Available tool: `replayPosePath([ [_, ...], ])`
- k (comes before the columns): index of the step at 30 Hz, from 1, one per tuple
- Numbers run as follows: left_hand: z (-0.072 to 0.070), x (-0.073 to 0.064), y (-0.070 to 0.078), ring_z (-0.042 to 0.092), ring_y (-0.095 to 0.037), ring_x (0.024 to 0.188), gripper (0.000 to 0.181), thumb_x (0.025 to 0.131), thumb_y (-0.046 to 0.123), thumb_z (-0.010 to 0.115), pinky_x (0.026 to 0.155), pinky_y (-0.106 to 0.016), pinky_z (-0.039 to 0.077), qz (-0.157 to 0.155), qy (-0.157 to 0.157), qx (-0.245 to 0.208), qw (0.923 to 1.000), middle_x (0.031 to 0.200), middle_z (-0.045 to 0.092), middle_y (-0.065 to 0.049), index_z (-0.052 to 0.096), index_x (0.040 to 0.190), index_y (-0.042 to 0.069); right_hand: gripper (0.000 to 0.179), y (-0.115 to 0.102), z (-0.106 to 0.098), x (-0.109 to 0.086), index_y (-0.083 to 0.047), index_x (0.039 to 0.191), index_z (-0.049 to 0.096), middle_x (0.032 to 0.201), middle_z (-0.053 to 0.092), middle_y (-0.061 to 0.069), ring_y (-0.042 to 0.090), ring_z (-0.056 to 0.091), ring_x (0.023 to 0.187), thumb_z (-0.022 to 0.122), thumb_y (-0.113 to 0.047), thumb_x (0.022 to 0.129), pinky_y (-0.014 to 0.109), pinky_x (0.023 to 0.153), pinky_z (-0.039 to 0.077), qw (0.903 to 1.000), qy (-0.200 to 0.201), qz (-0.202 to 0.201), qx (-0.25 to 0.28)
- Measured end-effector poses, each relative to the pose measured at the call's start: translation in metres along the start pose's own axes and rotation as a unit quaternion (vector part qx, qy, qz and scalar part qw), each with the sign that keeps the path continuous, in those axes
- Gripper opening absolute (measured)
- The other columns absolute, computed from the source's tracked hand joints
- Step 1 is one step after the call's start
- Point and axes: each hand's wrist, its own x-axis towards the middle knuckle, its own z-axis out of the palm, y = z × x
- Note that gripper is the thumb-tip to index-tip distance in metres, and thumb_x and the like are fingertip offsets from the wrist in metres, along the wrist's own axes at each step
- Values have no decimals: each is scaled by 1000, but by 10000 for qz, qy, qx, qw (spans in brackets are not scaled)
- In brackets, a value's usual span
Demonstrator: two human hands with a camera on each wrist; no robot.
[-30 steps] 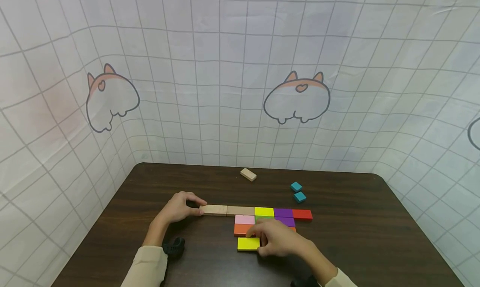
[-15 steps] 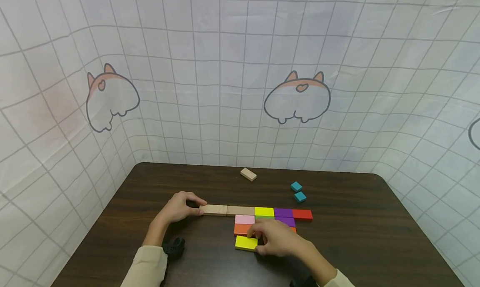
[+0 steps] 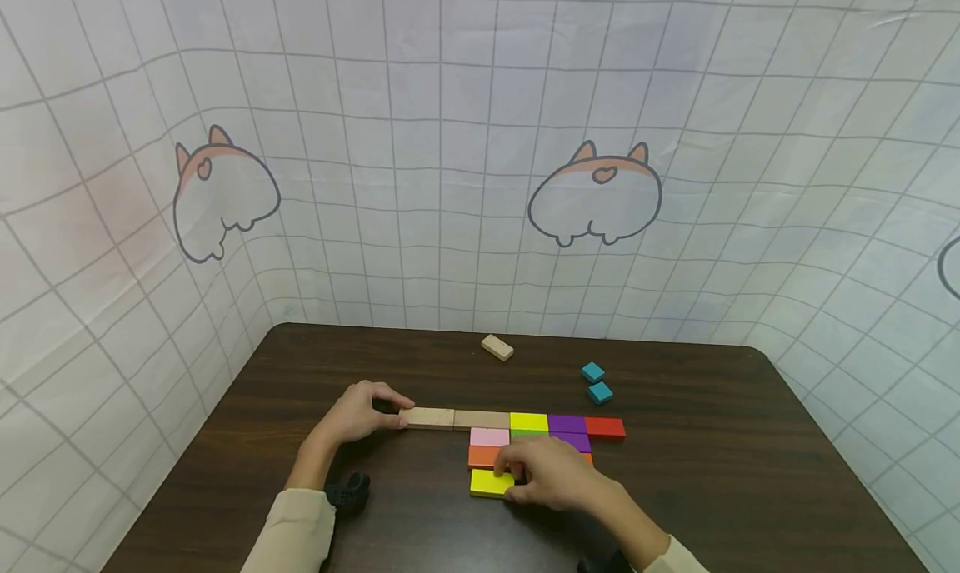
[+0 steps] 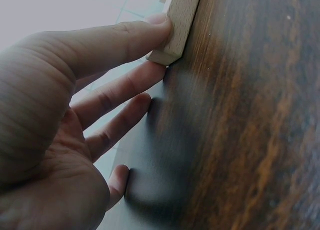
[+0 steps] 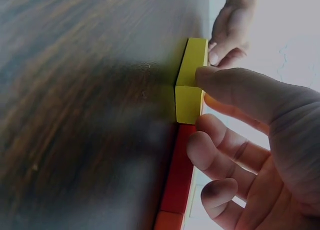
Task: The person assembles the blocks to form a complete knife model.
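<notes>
My left hand point(image 3: 356, 415) holds the left end of a plain wooden block point(image 3: 427, 419) between thumb and fingers. In the left wrist view, the thumb lies on this block's side and a fingertip touches its end. My right hand point(image 3: 551, 473) pinches a yellow block point(image 3: 487, 484) lying flat in front of an orange block point(image 3: 483, 457). Right of the yellow block, in the right wrist view, a red block point(image 5: 179, 172) stands against its end. A second wooden block point(image 3: 482, 421), a pink block point(image 3: 489, 437) and purple blocks point(image 3: 567, 425) adjoin. My right hand hides part of the arrangement.
Two small teal blocks point(image 3: 593, 372) lie behind the arrangement, to the right. Near the far edge sits a loose wooden block point(image 3: 497, 347). A red block point(image 3: 605, 427) ends the back row. A grid-patterned cloth point(image 3: 450, 181) surrounds the dark table point(image 3: 712, 456).
The yellow block has shifted slightly left and back towards the orange block, turning askew and then straightening. My right hand moved with it. My left hand stays in place.
</notes>
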Motion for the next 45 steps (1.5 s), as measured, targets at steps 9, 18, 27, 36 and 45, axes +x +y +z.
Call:
replayPosePath([
  [9,0,-1,4,65,-27,113,20,84,25,86,101,-54,50,-39,-11,-1,10000,109,75,3,82,103,26,21,-1,1,3,-22,101,74,80,61,-11,0,50,71,85,-23,83,17,64,43,9996,184,-204,-113],
  [18,1,-1,6,65,-26,112,20,83,25,86,100,-55,50,1,-1,4,10000,109,74,4,82,103,26,21,0,1,4,-22,100,73,78,60,-13,-2,49,70,85,-24,83,17,63,43,9995,204,-183,-126],
  [27,1,-2,6,65,-26,113,20,84,25,86,100,-55,50,-58,13,-12,10000,109,74,4,82,103,26,22,3,3,4,-23,100,72,80,60,-14,-1,50,72,85,-24,83,18,64,43,9996,209,-165,-120],
  [36,2,-2,6,65,-25,112,20,84,25,86,100,-54,50,-63,-1,-42,10000,109,74,4,82,103,26,14,12,-19,10,-18,102,73,75,60,-12,2,53,66,80,-21,89,20,62,47,9983,88,-196,547],
  [45,1,-3,4,64,-26,114,19,84,25,85,102,-54,50,-111,25,-61,9999,108,74,6,82,103,28,21,56,-52,40,-8,113,72,76,61,-5,8,52,65,73,-20,96,25,63,49,9917,442,75,1201],
])
